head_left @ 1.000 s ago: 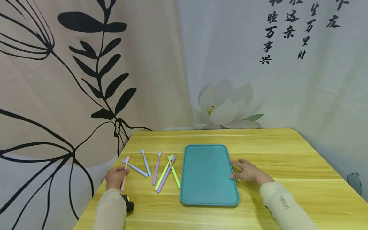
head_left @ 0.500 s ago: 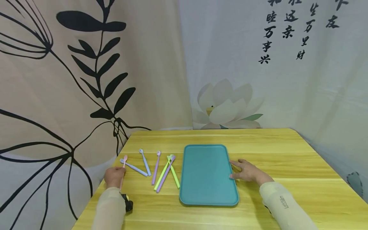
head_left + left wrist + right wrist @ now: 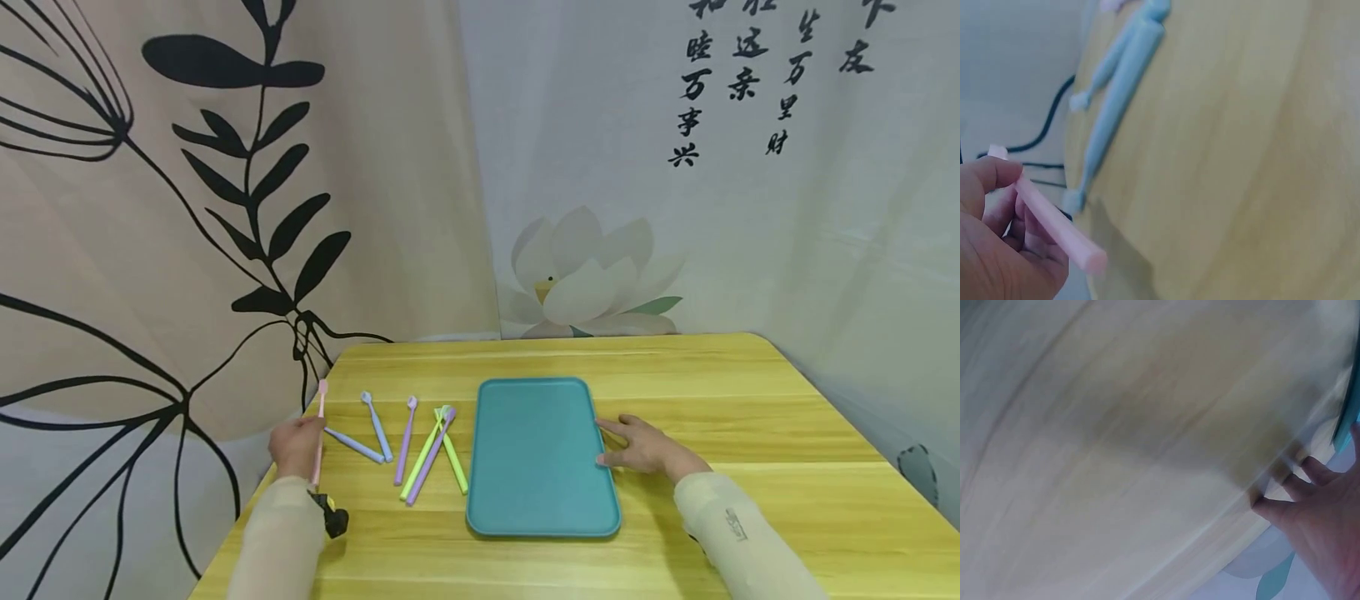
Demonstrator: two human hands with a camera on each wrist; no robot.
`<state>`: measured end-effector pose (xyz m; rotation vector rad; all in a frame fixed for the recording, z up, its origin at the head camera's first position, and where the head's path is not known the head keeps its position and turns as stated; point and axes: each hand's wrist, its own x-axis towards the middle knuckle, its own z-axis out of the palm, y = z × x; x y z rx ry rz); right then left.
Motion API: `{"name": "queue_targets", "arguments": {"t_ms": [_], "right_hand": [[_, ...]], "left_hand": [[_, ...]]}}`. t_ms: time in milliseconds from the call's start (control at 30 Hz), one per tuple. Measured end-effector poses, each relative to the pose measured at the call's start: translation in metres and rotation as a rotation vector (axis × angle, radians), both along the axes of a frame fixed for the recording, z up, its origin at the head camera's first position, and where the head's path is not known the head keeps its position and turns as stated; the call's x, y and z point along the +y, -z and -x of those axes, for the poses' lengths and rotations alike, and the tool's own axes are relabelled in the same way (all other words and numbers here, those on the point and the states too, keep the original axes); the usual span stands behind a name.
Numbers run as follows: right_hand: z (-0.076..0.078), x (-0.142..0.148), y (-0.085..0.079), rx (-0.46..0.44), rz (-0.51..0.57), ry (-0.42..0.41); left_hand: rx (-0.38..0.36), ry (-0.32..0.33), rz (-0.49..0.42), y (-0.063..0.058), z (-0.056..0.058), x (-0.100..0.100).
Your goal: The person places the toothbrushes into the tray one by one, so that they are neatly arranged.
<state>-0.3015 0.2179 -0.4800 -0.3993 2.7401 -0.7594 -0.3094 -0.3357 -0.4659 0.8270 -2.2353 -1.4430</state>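
Observation:
At the table's left edge, my left hand (image 3: 295,448) pinches a pink toothbrush (image 3: 1060,231) between thumb and fingers. Its head points away from me, and its handle end hangs over the table with a shadow beneath in the left wrist view. Just right of that hand lie two blue toothbrushes (image 3: 356,446). A teal tray (image 3: 543,458) lies flat near the middle. My right hand (image 3: 645,446) has its fingers spread, with thumb and forefinger at the tray's right edge; in the right wrist view other fingertips (image 3: 1259,503) come down at the wood.
Between the blue brushes and the tray lie two purple toothbrushes (image 3: 406,446) and two green toothbrushes (image 3: 455,462), some crossing each other. The wooden table (image 3: 787,500) reaches back to a printed curtain (image 3: 405,208). A black wrist camera (image 3: 335,517) sits on the left sleeve.
My left hand has raised the pink toothbrush, which lay across a blue one, and shifted it slightly left and away from me. The right hand and the tray stay in place.

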Motion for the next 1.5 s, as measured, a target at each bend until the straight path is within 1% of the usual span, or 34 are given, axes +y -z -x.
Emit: {"name": "queue_targets", "arguments": {"t_ms": [33,133,267,333,533,633,700,900,967,1033,1167,1300,1500], "right_hand": [[0.0,0.0,0.0,0.002,-0.001,0.0],[-0.001,0.0,-0.001,-0.002,-0.005,0.007],[-0.002,-0.001,-0.003,-0.004,-0.006,0.006],[-0.002,-0.002,-0.003,-0.006,-0.002,0.009],[-0.002,-0.002,-0.004,-0.008,-0.001,0.008],[-0.002,-0.003,-0.003,-0.01,0.007,0.011],[-0.001,-0.002,-0.002,-0.011,0.008,0.014],[0.0,-0.001,0.0,0.002,-0.001,0.008],[0.0,-0.001,0.0,0.007,-0.005,0.003],[0.0,-0.001,0.0,0.01,-0.009,-0.002],[-0.001,-0.001,-0.001,0.01,-0.009,-0.002],[-0.001,-0.001,-0.001,0.02,-0.014,-0.009],[-0.001,0.0,0.0,0.024,-0.015,-0.012]], "left_hand": [[-0.012,0.001,0.018,-0.002,0.002,0.003],[-0.012,0.005,-0.023,-0.009,0.006,0.013],[0.023,0.001,-0.097,-0.016,0.012,0.026],[0.042,0.001,-0.118,-0.017,0.015,0.031],[0.08,0.044,-0.193,-0.023,0.024,0.051],[0.106,0.075,-0.225,-0.026,0.028,0.064],[0.125,0.108,-0.248,-0.028,0.03,0.073],[0.133,0.172,-0.299,-0.031,0.034,0.101],[0.147,0.191,-0.328,-0.031,0.035,0.111],[0.15,0.215,-0.349,-0.032,0.035,0.122],[0.126,0.271,-0.349,-0.034,0.035,0.145],[0.124,0.329,-0.373,-0.033,0.036,0.166],[0.139,0.366,-0.395,-0.029,0.037,0.198]]}}
